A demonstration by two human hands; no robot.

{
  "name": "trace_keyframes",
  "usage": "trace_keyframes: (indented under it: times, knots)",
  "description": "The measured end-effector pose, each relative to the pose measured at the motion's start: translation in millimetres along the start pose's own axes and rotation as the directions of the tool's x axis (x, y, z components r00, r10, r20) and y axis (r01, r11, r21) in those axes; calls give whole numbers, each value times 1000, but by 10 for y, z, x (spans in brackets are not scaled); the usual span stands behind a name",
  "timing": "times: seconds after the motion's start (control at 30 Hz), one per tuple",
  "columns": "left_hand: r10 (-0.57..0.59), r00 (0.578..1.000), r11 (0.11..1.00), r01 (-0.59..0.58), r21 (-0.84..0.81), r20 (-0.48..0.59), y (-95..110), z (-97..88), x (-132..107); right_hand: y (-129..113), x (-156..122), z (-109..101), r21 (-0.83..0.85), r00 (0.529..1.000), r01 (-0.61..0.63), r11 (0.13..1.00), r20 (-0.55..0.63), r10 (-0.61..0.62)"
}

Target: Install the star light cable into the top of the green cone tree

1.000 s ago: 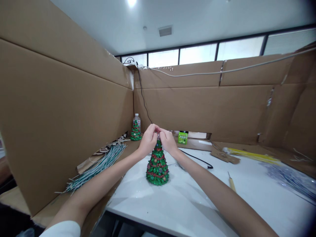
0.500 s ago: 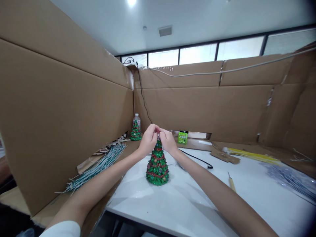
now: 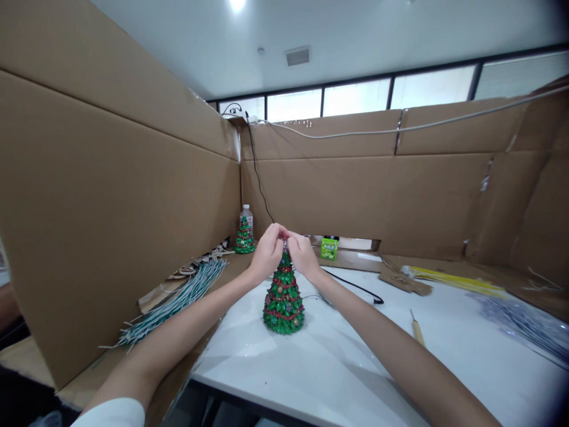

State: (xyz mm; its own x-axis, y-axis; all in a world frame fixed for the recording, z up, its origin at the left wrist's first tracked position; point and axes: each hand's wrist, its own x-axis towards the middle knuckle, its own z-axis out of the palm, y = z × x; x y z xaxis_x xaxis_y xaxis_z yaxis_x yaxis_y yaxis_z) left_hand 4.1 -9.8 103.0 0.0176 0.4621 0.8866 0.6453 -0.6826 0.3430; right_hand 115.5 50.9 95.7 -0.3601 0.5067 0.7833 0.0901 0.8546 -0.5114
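A small green Christmas tree ornament [image 3: 284,302], trimmed with red garlands and coloured balls, stands upright on the white table [image 3: 275,367]. Both of my hands meet at its tip. My left hand [image 3: 268,249] comes from the left with its fingers closed, and my right hand [image 3: 302,252] closes in from the right, fingertips touching the left ones. The very top of the tree is hidden by the fingers, so whatever they pinch there does not show.
A second tree ornament [image 3: 244,237] stands by a plastic bottle [image 3: 249,214] in the far left corner. Green-white wire ties [image 3: 178,302] lie left. Behind is a green box [image 3: 329,249]. To the right are a wooden-handled awl [image 3: 416,331], yellow strips [image 3: 453,280] and cardboard walls [image 3: 355,196].
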Motion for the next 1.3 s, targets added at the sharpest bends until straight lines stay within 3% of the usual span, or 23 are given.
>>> trace_keyframes:
  times: [1.3]
  knots:
    - [-5, 1000, 1000, 5, 7, 3, 9, -2, -10, -15, -1, 0, -9, 1000, -6, 1000, 3, 6]
